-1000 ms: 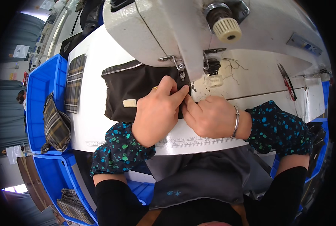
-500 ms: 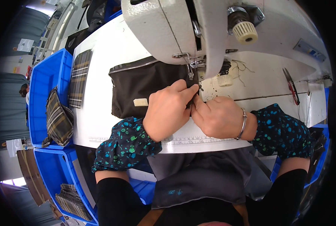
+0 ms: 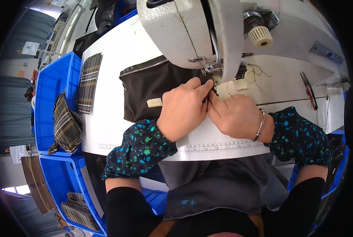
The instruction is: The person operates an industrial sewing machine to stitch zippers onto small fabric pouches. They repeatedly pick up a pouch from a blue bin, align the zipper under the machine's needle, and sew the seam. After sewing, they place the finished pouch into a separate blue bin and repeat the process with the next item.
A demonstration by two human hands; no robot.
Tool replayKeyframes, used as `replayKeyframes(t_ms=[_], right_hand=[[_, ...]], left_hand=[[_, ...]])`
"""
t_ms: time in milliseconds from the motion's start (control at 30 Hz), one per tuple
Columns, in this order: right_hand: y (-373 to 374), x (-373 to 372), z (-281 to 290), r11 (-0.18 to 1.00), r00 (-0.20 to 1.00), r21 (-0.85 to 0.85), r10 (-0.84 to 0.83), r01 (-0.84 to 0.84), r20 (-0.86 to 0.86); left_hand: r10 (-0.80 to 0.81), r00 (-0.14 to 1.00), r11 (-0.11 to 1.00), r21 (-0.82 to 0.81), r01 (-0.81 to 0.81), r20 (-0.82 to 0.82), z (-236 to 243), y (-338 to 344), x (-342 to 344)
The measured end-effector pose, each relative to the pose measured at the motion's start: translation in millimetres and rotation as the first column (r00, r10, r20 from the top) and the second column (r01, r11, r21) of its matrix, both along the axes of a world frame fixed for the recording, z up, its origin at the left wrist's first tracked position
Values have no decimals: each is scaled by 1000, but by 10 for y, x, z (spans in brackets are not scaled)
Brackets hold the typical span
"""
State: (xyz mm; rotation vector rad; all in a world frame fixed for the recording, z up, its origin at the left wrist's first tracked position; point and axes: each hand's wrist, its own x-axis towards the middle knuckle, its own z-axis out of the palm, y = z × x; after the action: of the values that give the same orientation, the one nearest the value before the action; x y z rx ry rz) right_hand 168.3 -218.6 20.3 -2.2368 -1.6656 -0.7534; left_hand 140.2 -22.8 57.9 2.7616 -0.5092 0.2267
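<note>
A dark brown fabric pouch (image 3: 142, 89) with a metal zipper (image 3: 144, 65) along its far edge and a small cream label (image 3: 154, 102) lies on the white sewing table. Its right edge sits under the needle area of a white sewing machine (image 3: 176, 27). My left hand (image 3: 185, 104) rests on the pouch, fingers closed on the fabric at its right edge. Close beside it, my right hand (image 3: 235, 114) pinches the same edge, thumb and forefinger together. The two hands' fingertips nearly meet just in front of the presser foot and hide the fabric between them.
Red-handled thread snips (image 3: 309, 90) and loose threads lie on the right. On the left are plaid fabric (image 3: 90, 83) and a blue bin (image 3: 46, 106) with a plaid piece hanging over its rim. Another blue bin (image 3: 52, 173) stands nearer. A ruler strip (image 3: 224, 148) runs along the front edge.
The pouch's right edge has gone further under the machine head, so the zipper pull is now covered. Both hands have moved slightly away from me with it. The whole view has shifted a little.
</note>
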Motion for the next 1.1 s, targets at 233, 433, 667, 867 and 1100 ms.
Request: replayKeyframes(t_ms=[233,433,667,867,1100], right_hand=[[4,4,13,1000,1000,4,-11,12,-25],[-12,22,20,1000,999,-15,-7,6,-32],[-9,27,31,999,999,-46,-24,23,-25],[-5,45,60,999,999,-23,-23,22,-25],[-35,-19,48,989,995,-114,-97,95,-9]], left_hand=[[4,1000,1000,13,-4,2,-5,-2,9],[17,1000,1000,-1,-17,7,-10,-7,14],[20,1000,1000,-12,-20,12,-1,-9,30],[12,994,997,70,-20,105,2,2,2],[28,949,995,82,-56,315,172,119,-95]])
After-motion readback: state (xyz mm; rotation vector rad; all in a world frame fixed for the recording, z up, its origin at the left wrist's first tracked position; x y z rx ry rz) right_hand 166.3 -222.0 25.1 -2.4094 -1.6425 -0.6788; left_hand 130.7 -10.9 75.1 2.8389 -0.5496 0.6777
